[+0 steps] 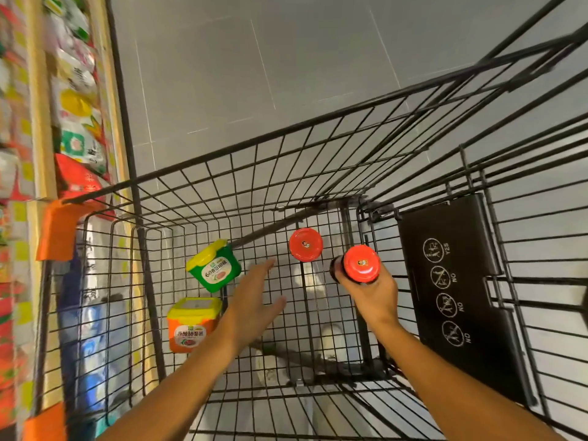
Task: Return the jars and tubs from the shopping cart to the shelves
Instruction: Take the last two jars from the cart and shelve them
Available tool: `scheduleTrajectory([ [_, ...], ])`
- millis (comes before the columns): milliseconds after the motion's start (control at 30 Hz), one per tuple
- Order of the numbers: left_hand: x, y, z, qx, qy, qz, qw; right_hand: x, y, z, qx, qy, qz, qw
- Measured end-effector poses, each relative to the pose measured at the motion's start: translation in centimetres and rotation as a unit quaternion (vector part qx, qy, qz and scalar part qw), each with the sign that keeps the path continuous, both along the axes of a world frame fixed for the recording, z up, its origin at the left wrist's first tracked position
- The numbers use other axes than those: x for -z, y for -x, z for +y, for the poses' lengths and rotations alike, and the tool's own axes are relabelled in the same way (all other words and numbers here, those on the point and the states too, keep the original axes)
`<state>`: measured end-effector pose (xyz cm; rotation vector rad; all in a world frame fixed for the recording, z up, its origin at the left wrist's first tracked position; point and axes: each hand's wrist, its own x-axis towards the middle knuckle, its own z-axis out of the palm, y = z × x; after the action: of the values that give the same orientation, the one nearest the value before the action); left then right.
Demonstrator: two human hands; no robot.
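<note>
Both forearms reach into the wire shopping cart (pixel 222 173). Near left, an orange tub (pixel 191 326) stands on the cart floor. The left hand (pixel 254 300) hovers with fingers spread, holding nothing. The right hand (pixel 370 292) grips a red-lidded jar (pixel 361 264). Farther in lie a green tub (pixel 214 265), tilted, and a second red-lidded jar (pixel 306 244). Blurred shelves (pixel 41 122), probably stocked with packets, line the left.

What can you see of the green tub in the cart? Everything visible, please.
The green tub is a squarish, plastic-looking container with a yellow lid, closed, and a printed front label with white characters. It sits tilted on the wire floor of the shopping cart, near the cart's left wall, beyond the orange tub. No hand touches it; the open left hand hovers just to its right.
</note>
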<state>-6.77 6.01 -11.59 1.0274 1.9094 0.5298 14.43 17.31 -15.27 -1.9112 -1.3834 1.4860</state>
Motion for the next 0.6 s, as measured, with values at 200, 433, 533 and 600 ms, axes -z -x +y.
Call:
scheduleTrajectory([
  [200,3.0,-0.6,5.2,-0.044,0.005,-0.015,0.999,-2.3,-2.0,-0.2,-0.039,0.013,-0.005,0.999],
  [433,6.7,-1.7,7.4,-0.065,-0.046,-0.031,0.996,-1.9,-2.9,0.1,-0.055,0.008,-0.008,0.998],
  [533,7.3,-2.3,7.8,-0.121,-0.083,-0.026,0.989,-1.9,-2.9,0.1,-0.053,0.011,-0.007,0.999],
  [600,7.1,-2.8,7.9,-0.146,-0.103,-0.028,0.984,-2.4,-3.1,0.2,-0.056,0.007,-0.013,0.998],
])
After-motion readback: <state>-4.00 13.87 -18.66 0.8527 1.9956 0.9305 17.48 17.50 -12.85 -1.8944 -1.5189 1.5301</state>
